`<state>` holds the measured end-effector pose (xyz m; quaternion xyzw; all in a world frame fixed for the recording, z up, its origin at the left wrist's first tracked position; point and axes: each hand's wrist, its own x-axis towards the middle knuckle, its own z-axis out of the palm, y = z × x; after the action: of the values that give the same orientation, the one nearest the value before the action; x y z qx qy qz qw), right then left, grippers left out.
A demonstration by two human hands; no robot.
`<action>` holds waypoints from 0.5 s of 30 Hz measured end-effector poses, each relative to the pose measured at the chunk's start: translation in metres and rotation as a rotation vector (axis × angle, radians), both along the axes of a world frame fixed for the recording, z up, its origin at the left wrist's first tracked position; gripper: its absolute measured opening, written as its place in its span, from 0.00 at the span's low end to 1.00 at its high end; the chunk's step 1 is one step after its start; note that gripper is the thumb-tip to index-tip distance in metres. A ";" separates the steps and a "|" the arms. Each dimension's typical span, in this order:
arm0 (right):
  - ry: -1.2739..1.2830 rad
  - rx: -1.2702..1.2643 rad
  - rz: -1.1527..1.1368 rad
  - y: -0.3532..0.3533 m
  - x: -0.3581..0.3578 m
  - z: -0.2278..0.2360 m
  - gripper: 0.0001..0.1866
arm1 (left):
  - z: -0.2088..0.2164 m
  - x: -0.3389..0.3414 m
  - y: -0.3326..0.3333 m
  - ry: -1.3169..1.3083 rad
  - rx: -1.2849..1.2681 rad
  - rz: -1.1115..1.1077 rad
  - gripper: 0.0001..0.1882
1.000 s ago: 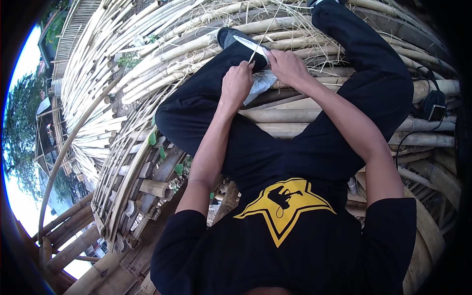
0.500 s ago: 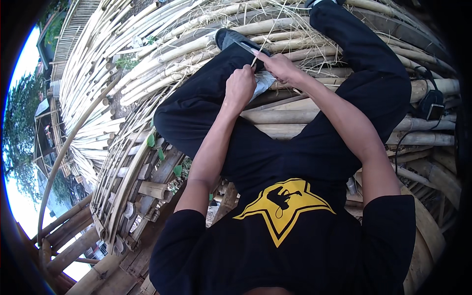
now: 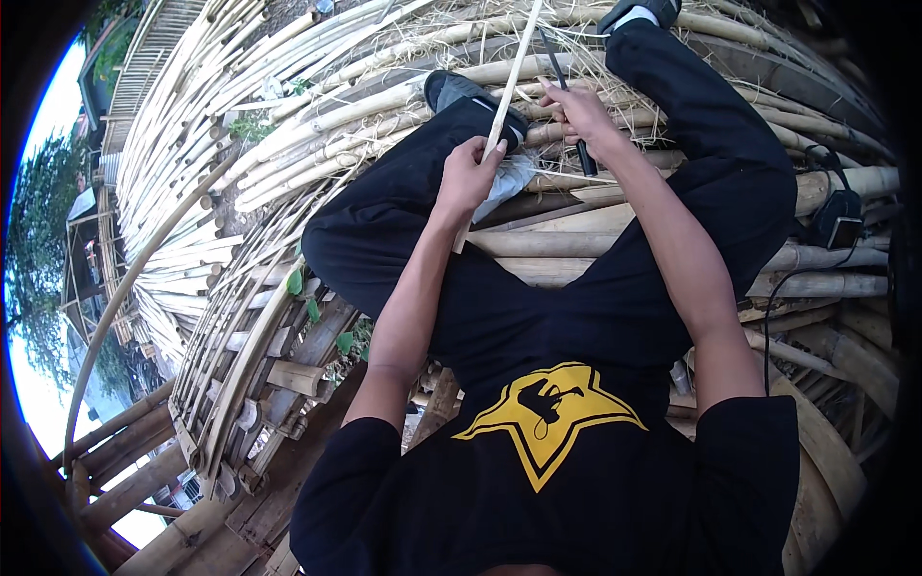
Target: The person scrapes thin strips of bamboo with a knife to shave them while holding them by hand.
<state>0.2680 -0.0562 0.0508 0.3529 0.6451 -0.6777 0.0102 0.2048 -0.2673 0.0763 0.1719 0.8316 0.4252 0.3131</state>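
My left hand [image 3: 468, 176] is closed around a long pale bamboo strip [image 3: 512, 84]. The strip slants up and away past my bent left leg, and its near end shows below the hand. To its right, my right hand [image 3: 588, 123] grips a knife [image 3: 587, 159] by the dark handle. The narrow dark blade points away from me, apart from the strip. Under the left hand, beside my shin, lies a crumpled pale cloth or plastic sheet [image 3: 509, 184].
I sit on a layer of bamboo poles [image 3: 547, 245], with thin shavings [image 3: 624, 82] scattered ahead. My shoe [image 3: 461, 91] is close beside the strip. A small corded device [image 3: 840, 226] lies at the right. Slatted bamboo framework [image 3: 259, 374] stands at the left.
The knife, earlier against the strip near my left hand, has moved right and away from it. The strip's broader face now shows, and my right foot has come further into view.
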 end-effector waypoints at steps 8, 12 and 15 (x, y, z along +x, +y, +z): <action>0.004 -0.401 -0.143 -0.028 0.001 -0.001 0.10 | 0.066 0.038 0.012 0.224 -0.059 -0.198 0.15; -0.023 -0.333 -0.129 -0.023 0.005 0.005 0.10 | 0.183 0.060 0.001 0.105 0.482 -0.424 0.10; 0.021 -0.319 -0.126 -0.020 0.004 0.007 0.11 | 0.251 0.094 -0.011 -0.031 0.962 -0.488 0.09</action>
<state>0.2725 -0.0763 0.0581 0.3796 0.5058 -0.7745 0.0167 0.2984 -0.2784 0.3270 0.4779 0.4740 0.6756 0.3008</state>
